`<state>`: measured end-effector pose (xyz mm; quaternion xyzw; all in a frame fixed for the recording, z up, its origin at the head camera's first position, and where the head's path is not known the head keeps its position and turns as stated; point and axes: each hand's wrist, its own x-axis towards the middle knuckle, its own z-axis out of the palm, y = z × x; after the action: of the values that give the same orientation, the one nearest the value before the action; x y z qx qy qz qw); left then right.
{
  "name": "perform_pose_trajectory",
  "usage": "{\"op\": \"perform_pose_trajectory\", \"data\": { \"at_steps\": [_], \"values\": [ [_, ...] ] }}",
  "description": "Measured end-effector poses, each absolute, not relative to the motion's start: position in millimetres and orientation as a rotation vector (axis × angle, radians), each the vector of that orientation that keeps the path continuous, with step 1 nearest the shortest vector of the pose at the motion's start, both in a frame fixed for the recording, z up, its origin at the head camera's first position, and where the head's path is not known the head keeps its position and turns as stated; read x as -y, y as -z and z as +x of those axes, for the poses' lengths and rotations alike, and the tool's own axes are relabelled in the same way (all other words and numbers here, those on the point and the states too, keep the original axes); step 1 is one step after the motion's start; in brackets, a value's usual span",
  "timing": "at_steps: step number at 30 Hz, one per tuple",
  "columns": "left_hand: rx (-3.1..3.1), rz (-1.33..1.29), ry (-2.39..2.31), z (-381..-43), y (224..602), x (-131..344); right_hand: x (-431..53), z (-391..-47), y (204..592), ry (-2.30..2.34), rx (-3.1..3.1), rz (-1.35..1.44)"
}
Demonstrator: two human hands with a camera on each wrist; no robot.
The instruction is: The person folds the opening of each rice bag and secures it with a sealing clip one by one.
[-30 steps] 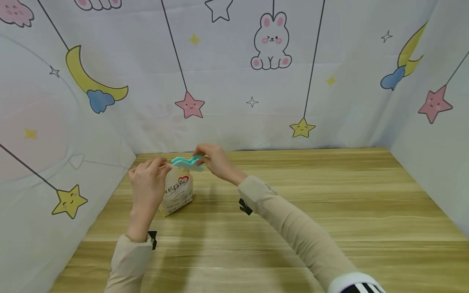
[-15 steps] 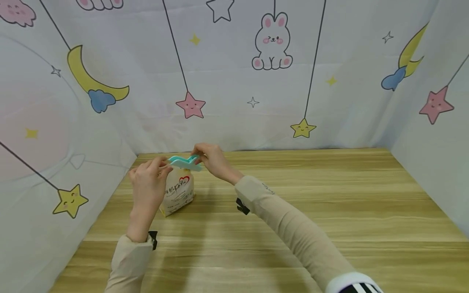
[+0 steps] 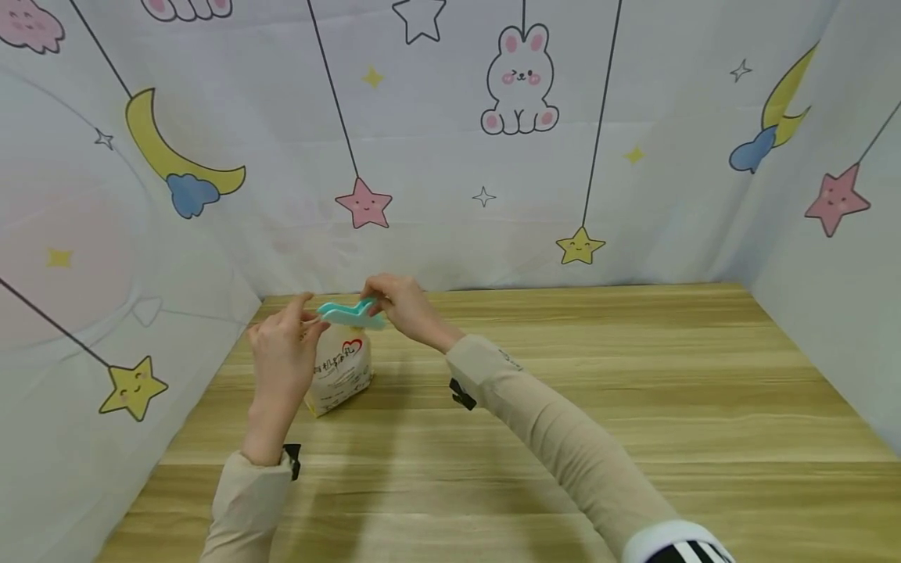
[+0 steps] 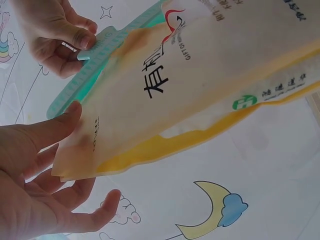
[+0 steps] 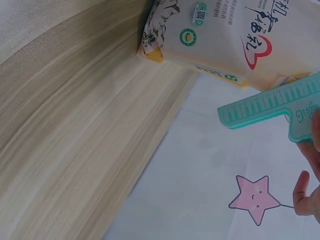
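A pale paper bag [image 3: 342,374] with black print, a red heart outline and yellow lower edges stands upright at the table's back left. My left hand [image 3: 281,356] pinches the bag's top corner between thumb and fingers, its index finger raised. A teal clip [image 3: 346,316] with a piano-key pattern lies along the bag's top edge. My right hand [image 3: 407,307] grips the clip by its handles. In the left wrist view, the clip's long jaw [image 4: 75,95] reaches close to my left thumb, with the bag's top inside it. The right wrist view shows the clip's other end protruding past the bag.
The bag stands on a wood-grain table [image 3: 563,407]. White cloth walls [image 3: 450,156] printed with stars, moons and a rabbit enclose the back and both sides. The left cloth wall is near my left hand.
My right hand has shifted a little left with the clip, along the bag's top towards my left hand. My left index finger has lifted. The bag stays in place.
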<state>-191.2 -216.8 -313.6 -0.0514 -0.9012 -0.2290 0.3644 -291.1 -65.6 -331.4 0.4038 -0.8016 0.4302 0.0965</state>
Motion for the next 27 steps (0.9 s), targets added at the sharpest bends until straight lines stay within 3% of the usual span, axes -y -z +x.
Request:
{"op": "perform_pose_trajectory", "data": {
  "at_steps": [27],
  "values": [
    [2.328, -0.114, 0.577, -191.5, 311.0, 219.6, 72.5, -282.3, 319.9, -1.113, 2.401, 1.175]
  ]
}}
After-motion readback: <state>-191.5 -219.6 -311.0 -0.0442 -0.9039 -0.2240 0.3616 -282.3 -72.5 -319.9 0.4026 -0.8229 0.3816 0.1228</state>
